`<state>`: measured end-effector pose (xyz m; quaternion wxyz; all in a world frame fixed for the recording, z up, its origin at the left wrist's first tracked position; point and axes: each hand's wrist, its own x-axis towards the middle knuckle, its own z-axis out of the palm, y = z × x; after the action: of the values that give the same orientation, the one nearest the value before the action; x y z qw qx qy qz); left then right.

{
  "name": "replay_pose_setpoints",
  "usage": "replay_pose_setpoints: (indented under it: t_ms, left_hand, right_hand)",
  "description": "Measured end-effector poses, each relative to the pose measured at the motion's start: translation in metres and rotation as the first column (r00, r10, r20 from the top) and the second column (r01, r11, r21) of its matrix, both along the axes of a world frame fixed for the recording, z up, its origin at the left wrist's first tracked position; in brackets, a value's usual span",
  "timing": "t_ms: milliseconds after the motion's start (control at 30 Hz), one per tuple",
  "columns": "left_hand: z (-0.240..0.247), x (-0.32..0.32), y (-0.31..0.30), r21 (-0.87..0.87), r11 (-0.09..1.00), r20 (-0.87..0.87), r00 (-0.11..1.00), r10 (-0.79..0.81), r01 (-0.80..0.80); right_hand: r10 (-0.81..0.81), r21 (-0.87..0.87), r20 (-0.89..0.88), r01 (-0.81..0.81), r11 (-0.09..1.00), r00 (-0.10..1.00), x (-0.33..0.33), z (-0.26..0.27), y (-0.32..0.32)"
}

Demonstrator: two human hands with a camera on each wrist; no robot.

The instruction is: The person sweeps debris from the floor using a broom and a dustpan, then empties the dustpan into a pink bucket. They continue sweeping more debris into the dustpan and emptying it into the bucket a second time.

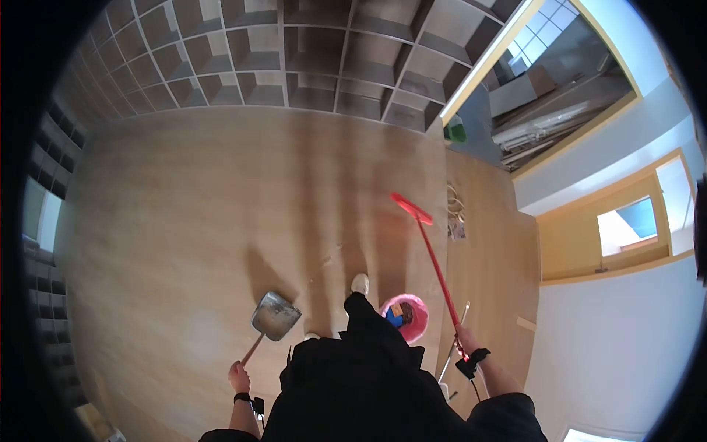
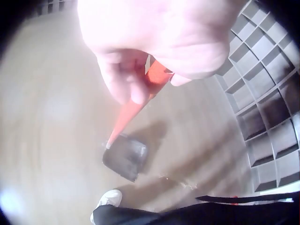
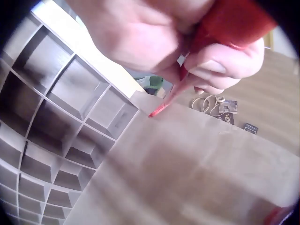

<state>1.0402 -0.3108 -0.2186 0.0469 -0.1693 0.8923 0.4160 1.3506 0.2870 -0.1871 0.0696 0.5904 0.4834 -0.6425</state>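
A long-handled dustpan (image 1: 276, 317) with a grey, dusty pan hangs low over the floor or rests on it at the left. My left hand (image 1: 238, 376) grips its handle, which looks orange-red in the left wrist view, with fingers wrapped round the stick (image 2: 133, 110). On the right, my right hand (image 1: 469, 341) holds the red pole of a broom (image 1: 411, 208). Its red head points away from me, out ahead to the right. In the right wrist view the fingers (image 3: 220, 65) curl round the thick red grip, and the pole runs down toward the floor.
A pink bin (image 1: 419, 324) with blue and brown rubbish stands by my right leg. Bits of debris (image 1: 329, 259) lie ahead of my feet. Cubby shelves (image 1: 243, 51) line the far wall. Coiled cord (image 1: 456, 200) lies at right, near a doorway with wrapped materials (image 1: 537, 129).
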Motion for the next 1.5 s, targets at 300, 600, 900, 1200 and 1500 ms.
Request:
replay_pose_setpoints:
  t_ms: [300, 600, 900, 1200, 1500]
  left_hand:
    - [0.056, -0.01, 0.055, 0.16, 0.925, 0.074, 0.938, 0.338, -0.346]
    - [0.134, -0.02, 0.129, 0.175, 0.805, 0.204, 0.82, 0.534, -0.567]
    - [0.195, -0.037, 0.162, 0.313, 0.784, 0.334, 0.835, 0.438, -0.536]
    - [0.211, -0.085, 0.194, 0.299, 0.826, 0.338, 0.862, 0.377, -0.479]
    - [0.201, -0.148, 0.209, 0.303, 0.888, 0.346, 0.908, 0.234, -0.345]
  right_hand:
    - [-0.071, 0.214, -0.039, 0.078, 0.974, 0.997, -0.128, -0.032, 0.163]
    - [0.164, 0.718, 0.287, -0.326, 0.615, 0.944, -0.215, -0.102, 0.334]
    - [0.087, 0.45, 0.333, -0.239, 0.86, 0.939, -0.244, -0.096, 0.378]
    - [0.072, 0.475, 0.512, -0.352, 0.806, 0.856, -0.186, -0.095, 0.309]
    - [0.158, 0.256, 0.599, -0.374, 0.891, 0.785, -0.092, -0.034, 0.174]
